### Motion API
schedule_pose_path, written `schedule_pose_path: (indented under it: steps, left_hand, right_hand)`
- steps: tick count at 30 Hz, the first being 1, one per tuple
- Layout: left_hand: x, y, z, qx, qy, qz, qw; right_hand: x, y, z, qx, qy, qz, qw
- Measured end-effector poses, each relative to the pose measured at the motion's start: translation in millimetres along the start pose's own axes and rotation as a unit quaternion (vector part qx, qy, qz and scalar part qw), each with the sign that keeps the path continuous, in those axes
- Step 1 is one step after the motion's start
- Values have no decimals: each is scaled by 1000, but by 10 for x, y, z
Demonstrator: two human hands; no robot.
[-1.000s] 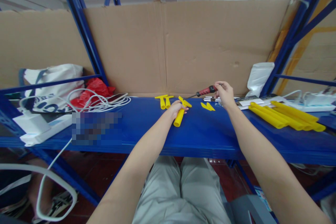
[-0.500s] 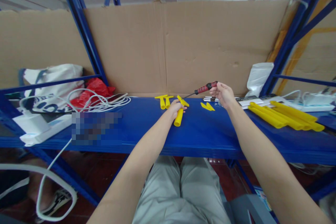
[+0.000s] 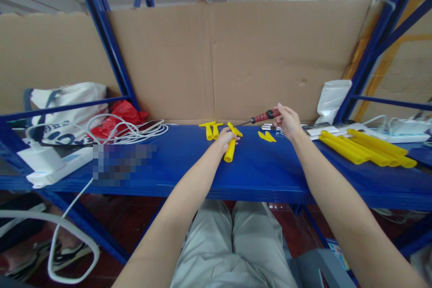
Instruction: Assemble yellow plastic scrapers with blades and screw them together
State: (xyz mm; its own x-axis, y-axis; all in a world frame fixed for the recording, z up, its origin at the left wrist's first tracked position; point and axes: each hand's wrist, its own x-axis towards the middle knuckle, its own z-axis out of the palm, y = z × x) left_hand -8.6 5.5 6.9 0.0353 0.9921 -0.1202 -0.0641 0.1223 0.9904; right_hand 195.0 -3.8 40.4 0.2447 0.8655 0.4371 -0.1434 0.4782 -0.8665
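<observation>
My left hand (image 3: 224, 140) is closed round a yellow T-shaped piece with a tube handle (image 3: 230, 152), tilted over the blue shelf (image 3: 189, 172). In my right hand (image 3: 287, 121), the fingers grip the butt end of a red and black screwdriver (image 3: 263, 116). Its shaft points left and its tip reaches the head of the yellow piece; whether a screw sits there is too small to tell. Two similar yellow T-shaped pieces (image 3: 212, 131) lie just behind my left hand. Two small flat yellow pieces (image 3: 267, 137) rest between my hands.
Several yellow tubes (image 3: 366, 149) lie at the right, near a white plastic bag (image 3: 334, 99) and a power strip (image 3: 401, 135). White cables (image 3: 141, 134) and a red bag (image 3: 119, 119) are at the left. Cardboard (image 3: 256, 58) stands along the back.
My right hand and the screwdriver's handle have shifted very slightly; the handle now lies a little flatter. The left hand keeps the yellow piece in place. At lower left, a person's feet have moved.
</observation>
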Motion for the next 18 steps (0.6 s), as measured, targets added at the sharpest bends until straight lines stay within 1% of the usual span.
schedule_pose_path:
  steps: [4, 7, 13, 18]
  left_hand:
    - [8, -2, -1, 4, -1, 1, 1000]
    - [27, -10, -3, 7, -3, 4, 1000]
    - [48, -20, -7, 3, -2, 6, 1000]
    - [39, -20, -4, 1, 0, 5, 1000]
  right_hand:
    - [-6, -25, -3, 29, -36, 22, 999]
    - [-7, -31, -5, 44, -45, 26, 998]
    - [21, 4, -16, 49, -24, 24, 998]
    - [27, 13, -14, 39, -13, 36, 999]
